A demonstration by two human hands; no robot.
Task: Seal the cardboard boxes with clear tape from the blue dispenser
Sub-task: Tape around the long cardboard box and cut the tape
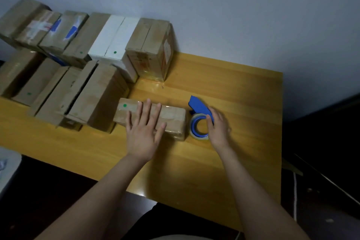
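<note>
Left hand (142,132) flat on the small box (173,117) on the table (243,93), fingers straight; right hand (218,128) grips the blue dispenser (198,106) just beside it. Risk — box skids under the pull, seal goes on crooked.

One blue dispenser (198,105), two white boxes (115,39), roughly eleven brown boxes (150,45), one left hand (143,132), one right hand (218,126).

Dispenser (200,117) lies right of box (173,121), stacked boxes (78,64) left.
</note>
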